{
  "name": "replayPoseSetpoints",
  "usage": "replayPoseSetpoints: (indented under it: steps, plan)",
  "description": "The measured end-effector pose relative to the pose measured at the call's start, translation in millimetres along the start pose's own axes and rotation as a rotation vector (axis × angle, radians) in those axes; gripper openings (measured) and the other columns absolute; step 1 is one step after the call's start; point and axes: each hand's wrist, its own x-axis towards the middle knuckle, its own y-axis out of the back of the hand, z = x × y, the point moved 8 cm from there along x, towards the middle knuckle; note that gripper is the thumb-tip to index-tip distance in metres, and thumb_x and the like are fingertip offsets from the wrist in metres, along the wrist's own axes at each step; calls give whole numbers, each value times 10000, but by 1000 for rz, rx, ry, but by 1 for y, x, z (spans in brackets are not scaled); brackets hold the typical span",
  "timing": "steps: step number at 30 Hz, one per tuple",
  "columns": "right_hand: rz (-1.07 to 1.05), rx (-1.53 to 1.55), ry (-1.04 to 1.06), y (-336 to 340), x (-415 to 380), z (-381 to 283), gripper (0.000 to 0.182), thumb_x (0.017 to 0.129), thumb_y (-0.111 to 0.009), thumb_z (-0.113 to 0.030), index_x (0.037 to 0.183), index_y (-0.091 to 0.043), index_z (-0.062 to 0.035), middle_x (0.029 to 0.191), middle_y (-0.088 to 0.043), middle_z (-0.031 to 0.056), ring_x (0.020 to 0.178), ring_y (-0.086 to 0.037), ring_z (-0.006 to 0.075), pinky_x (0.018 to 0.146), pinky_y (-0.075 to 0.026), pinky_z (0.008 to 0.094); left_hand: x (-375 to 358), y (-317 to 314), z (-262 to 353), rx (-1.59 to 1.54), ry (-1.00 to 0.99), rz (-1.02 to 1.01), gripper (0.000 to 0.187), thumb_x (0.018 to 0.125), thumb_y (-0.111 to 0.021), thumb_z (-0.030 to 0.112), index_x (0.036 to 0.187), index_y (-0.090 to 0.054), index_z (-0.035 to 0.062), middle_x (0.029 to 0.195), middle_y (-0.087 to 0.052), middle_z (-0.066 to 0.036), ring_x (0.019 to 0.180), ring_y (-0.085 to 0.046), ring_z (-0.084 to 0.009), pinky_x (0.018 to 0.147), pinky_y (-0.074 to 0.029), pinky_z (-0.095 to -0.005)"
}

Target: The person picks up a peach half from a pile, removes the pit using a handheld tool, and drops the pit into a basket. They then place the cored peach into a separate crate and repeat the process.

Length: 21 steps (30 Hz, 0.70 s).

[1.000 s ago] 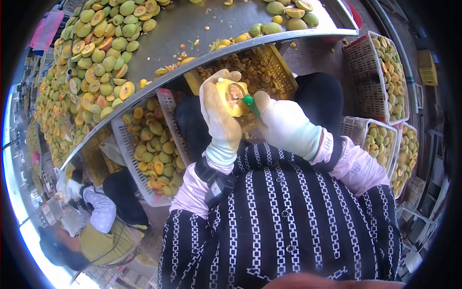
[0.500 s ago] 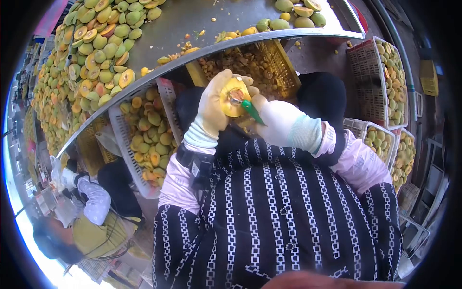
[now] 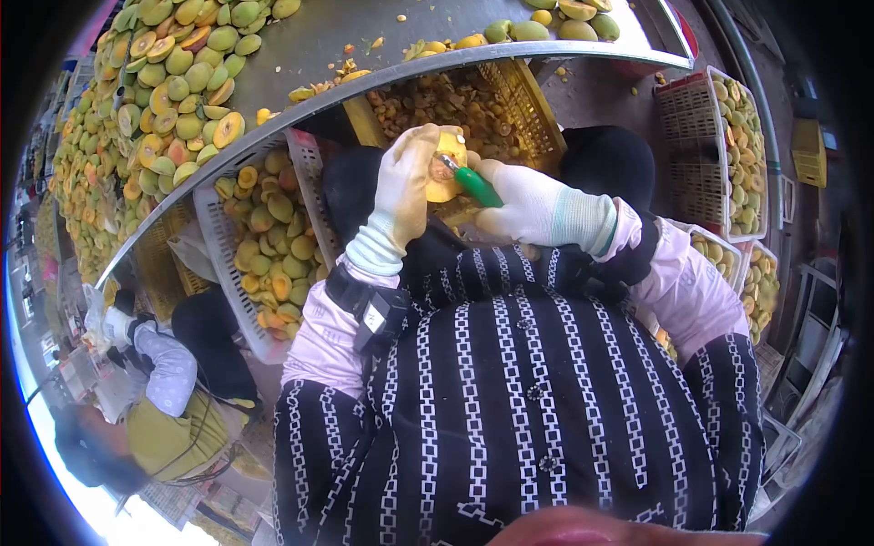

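My left hand (image 3: 403,177), in a pale work glove, holds a halved peach (image 3: 443,189) with its yellow cut face and brownish pit hollow turned toward me. My right hand (image 3: 533,202), gloved too, is closed round the green handle of a pitting tool (image 3: 477,187). Its thin metal tip sits in the hollow of the peach; the exact shape of the tip cannot be made out. Both hands are in front of my chest, above the near edge of a yellow crate (image 3: 539,123) holding brownish pits and scraps.
A metal table (image 3: 328,45) with a raised rim carries a large heap of halved peaches (image 3: 173,100). On my left stands a white crate (image 3: 218,241) of peach halves. More filled crates (image 3: 694,150) stand to the right. Another person (image 3: 173,400) sits at lower left.
The peach half has tilted and shifted slightly left in my left hand. My right hand has shifted slightly, and more of the tool's green handle shows.
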Motion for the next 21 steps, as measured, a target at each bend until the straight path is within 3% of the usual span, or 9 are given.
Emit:
replayPoseSetpoints:
  steps: [4,7,9,11,13,14,18,20,21]
  plan:
    - [-112,220,44,-7,10,7,420,836,-592,-156,1145,-397,50,665,-558,72,414,-538,141,372,-448,254,0,0,2,-41,-157,98,407,998,-416,335,1128,-532,-33,980,-648,-181,911,-656,-248,810,-531,-324]
    - [-70,288,46,-7,12,7,349,807,-591,-128,1068,-431,40,610,-520,50,378,-497,129,349,-419,243,-1,7,7,-19,-239,124,449,993,-423,386,1156,-514,-22,986,-644,-211,904,-656,-253,788,-539,-327]
    - [-244,541,100,-14,7,-2,291,790,-598,-111,1004,-458,29,568,-492,34,360,-476,122,326,-391,235,-3,4,12,-91,-283,73,461,986,-435,403,1180,-497,-10,985,-646,-214,853,-660,-241,760,-544,-323]
    - [-227,604,110,-12,10,-3,240,791,-591,-97,970,-482,21,547,-479,30,345,-454,113,309,-365,228,0,3,16,-62,-310,89,478,979,-441,424,1194,-486,0,994,-641,-219,796,-661,-233,733,-549,-319]
    - [-351,808,147,-17,16,-2,125,807,-586,-101,742,-509,-26,518,-482,32,348,-449,104,320,-362,222,1,3,18,-114,-295,169,495,974,-438,444,1190,-489,2,1021,-634,-228,748,-658,-227,710,-552,-314]
    - [-362,858,109,-17,18,3,192,815,-580,-94,646,-498,-53,491,-466,21,344,-443,98,318,-346,220,4,2,17,-130,-283,145,489,975,-433,440,1193,-490,6,1029,-631,-226,752,-656,-238,714,-553,-320]
    - [-385,926,155,-14,22,7,127,821,-574,-92,722,-513,-42,517,-487,20,336,-424,80,310,-327,218,24,-3,-2,-238,-67,20,418,988,-405,372,1195,-504,23,1010,-634,-209,810,-655,-259,737,-540,-338]
    - [-168,713,198,-1,27,10,138,806,-575,-113,856,-522,4,630,-579,104,460,-561,185,421,-450,291,36,3,-16,-225,-69,94,416,987,-408,370,1197,-504,25,1013,-634,-210,817,-655,-263,739,-537,-341]
    - [-165,715,202,-2,32,12,138,806,-575,-113,856,-522,4,630,-579,104,460,-561,185,421,-450,291,41,5,-20,-214,-73,172,413,986,-411,368,1199,-505,27,1016,-634,-212,823,-655,-267,742,-534,-345]
